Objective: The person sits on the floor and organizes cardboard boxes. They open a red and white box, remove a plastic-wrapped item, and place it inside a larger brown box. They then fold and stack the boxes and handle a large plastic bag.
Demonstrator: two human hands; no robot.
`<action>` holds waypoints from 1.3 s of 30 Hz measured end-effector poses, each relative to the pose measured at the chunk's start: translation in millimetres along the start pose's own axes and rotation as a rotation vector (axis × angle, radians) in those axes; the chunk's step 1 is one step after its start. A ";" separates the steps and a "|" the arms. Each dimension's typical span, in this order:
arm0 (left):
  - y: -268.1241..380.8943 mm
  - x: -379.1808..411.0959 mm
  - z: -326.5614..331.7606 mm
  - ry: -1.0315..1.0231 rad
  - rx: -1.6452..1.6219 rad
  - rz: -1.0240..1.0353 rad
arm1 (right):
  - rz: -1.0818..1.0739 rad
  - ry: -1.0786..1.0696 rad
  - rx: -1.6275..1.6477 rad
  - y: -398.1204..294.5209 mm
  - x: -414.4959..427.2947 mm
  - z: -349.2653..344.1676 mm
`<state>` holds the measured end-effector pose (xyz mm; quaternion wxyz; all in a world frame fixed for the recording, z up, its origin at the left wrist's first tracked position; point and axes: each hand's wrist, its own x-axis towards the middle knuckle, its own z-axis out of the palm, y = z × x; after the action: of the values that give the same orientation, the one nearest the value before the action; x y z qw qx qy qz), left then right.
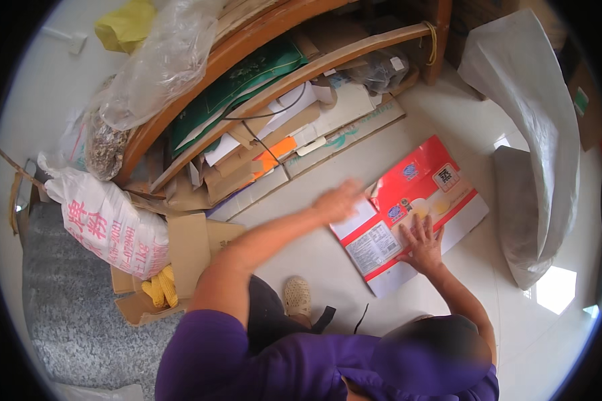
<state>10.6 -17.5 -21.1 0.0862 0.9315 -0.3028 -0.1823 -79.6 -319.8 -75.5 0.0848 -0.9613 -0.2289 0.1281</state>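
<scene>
A flattened red and white printed carton [406, 175] lies aslant on the pale tiled floor. It bears writing and pictures of food. My right hand [421, 243] rests palm down on its lower part, fingers spread. Over the carton's upper-left edge is my left hand [338, 200], blurred by motion; whether it touches the cardboard cannot be made out. Near that hand, the red panel has a torn or creased spot along its edge.
Ahead stands a wooden rack [301, 92] with flattened cardboard [351, 110] beneath. At left are a printed white sack [110, 220] and an open cardboard box [188, 245] holding yellow gloves [160, 288]. A large pale woven sack [537, 150] stands at right.
</scene>
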 end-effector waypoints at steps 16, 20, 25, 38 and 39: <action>-177.6 -106.1 -224.6 0.512 0.613 -0.928 | -0.025 0.089 0.098 7.2 0.3 1.7; -185.9 -108.2 -229.6 0.438 0.752 -0.835 | -0.063 0.154 0.128 9.8 0.9 10.4; -122.3 -127.4 -196.8 0.552 0.803 -0.357 | 0.012 0.164 0.209 11.8 -3.5 -0.3; 79.9 -123.8 -154.9 0.388 0.465 0.040 | 1.092 0.258 1.908 48.7 -84.2 39.8; 93.9 -117.9 -146.9 0.362 0.445 0.101 | 1.028 0.201 1.920 48.7 -81.5 47.5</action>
<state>-70.4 -15.2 173.2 -0.0586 0.9286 -0.3610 0.0623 -143.1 -395.4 -114.7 0.7537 -0.4813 0.4033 0.1941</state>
